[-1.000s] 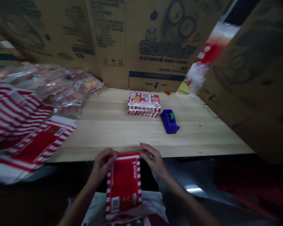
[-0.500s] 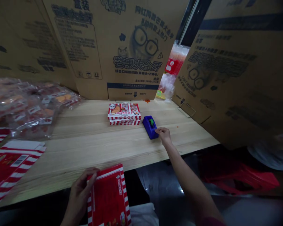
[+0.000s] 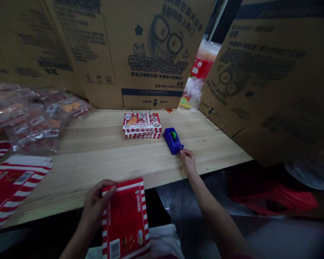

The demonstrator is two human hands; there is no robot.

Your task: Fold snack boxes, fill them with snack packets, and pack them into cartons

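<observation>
My left hand (image 3: 97,203) grips the left edge of a flat red carton blank (image 3: 125,219) with white striped borders and a barcode, holding it near the table's front edge. My right hand (image 3: 187,160) reaches across the wooden table (image 3: 124,162), its fingertips at the front end of a blue tape dispenser (image 3: 172,141) with a green hub. Any tape there is too thin to see. Behind the dispenser stands a small stack of printed red-and-white boxes (image 3: 142,126).
Clear bags of orange snacks (image 3: 29,118) lie at the table's left, above flat striped carton blanks (image 3: 13,183). Printed cardboard sheets (image 3: 151,54) wall the back and right. A plastic bag (image 3: 197,75) sits in the back corner. Red plastic (image 3: 275,196) lies below right.
My right hand has left the carton and gone to the dispenser, then drawn slightly back. My left hand alone holds the carton. The view has swung and steadied.
</observation>
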